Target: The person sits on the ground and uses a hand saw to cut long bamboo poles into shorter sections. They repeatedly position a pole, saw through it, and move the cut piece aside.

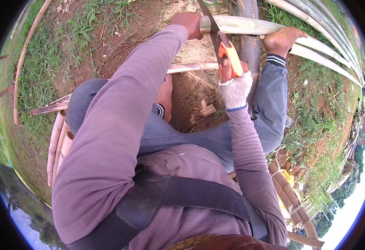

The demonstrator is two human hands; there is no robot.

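Bamboo [241, 26] lies across the dark post [249, 48], left of which our left hand [187, 24] grips its end and our right hand [235, 80] the saw [231, 57], blade already there, though we guess some cutting remains.

outdoors in daylight, bare brown soil [120, 39] lies between patches of green grass [41, 62], which thickens toward the left; dark green trees [359, 160] edge the right rim, with bright white sky [362, 187] beyond

We have passing room over the grassy dirt [107, 54] at upper left; saw [223, 41], bamboo pole [245, 25] and post [250, 54] obstruct upper centre.
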